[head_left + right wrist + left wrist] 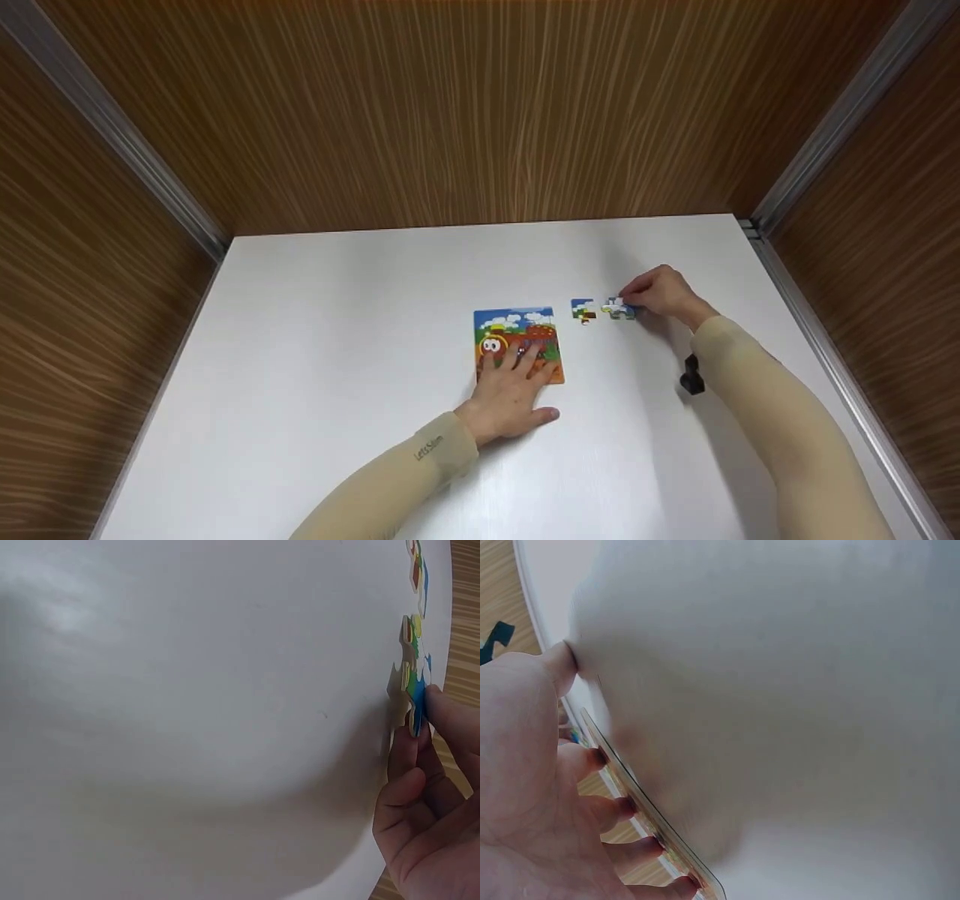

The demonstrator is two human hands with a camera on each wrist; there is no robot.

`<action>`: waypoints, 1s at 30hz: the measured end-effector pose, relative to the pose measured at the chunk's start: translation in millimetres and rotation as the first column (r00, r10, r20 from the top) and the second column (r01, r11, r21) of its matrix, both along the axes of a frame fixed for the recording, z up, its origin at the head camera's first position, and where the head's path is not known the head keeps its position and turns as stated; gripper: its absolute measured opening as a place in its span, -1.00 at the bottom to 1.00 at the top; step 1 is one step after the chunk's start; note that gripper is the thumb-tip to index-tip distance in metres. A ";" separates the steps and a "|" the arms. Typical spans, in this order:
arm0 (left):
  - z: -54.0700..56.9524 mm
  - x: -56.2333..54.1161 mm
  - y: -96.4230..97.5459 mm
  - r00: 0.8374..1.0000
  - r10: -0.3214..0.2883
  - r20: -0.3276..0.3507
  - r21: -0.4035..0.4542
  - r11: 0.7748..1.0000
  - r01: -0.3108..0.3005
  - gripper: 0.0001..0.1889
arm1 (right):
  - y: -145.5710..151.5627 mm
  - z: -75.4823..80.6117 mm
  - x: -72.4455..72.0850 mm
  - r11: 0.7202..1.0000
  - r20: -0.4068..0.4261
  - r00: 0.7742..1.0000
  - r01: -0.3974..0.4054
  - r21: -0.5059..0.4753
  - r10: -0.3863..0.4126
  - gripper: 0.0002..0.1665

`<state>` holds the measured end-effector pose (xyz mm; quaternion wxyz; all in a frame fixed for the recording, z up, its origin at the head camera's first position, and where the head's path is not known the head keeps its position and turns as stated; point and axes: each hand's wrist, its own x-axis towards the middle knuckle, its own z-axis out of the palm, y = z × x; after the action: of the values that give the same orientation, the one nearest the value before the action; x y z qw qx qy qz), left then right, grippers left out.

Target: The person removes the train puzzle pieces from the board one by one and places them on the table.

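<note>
A square picture puzzle [517,319] with a smiling cartoon character, clouds and blue sky lies on the white table. My left hand [507,397] rests over its lower part, fingers spread and thumb out to the right. In the left wrist view, the fingertips [624,805] press along the thin board. To the right of it, my right hand [664,292] pinches a blue, green and white puzzle piece [417,701] between thumb and fingers, close over the table. Another loose puzzle piece [583,307] lies between the puzzle and that hand.
A small black object [692,376] shows beside my right sleeve. Brown wood-grain panels [480,112] stand behind the white table [337,337] and on both sides, with metal strips [832,360] along the corners.
</note>
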<state>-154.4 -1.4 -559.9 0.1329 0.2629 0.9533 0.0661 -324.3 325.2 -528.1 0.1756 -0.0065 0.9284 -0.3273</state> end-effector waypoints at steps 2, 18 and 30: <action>-0.3 0.2 0.0 1.000 0.001 -0.001 0.000 1.000 -0.001 -0.10 | -0.2 -0.5 0.4 1.000 -0.007 1.000 -0.003 0.004 0.003 -0.69; -0.7 1.4 -0.1 1.000 0.007 -0.002 0.017 1.000 -0.007 -0.11 | -0.9 -0.7 0.3 1.000 -0.023 1.000 -0.001 0.021 0.002 -0.66; -1.1 1.4 0.2 1.000 0.006 -0.001 -0.016 1.000 -0.006 -0.11 | -6.8 6.5 4.0 1.000 -0.052 0.998 -0.018 0.024 0.019 -0.65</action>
<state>-153.0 -1.3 -561.0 0.1345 0.2591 0.9546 0.0590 -320.3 318.4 -521.6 0.1542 -0.0217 0.9364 -0.3146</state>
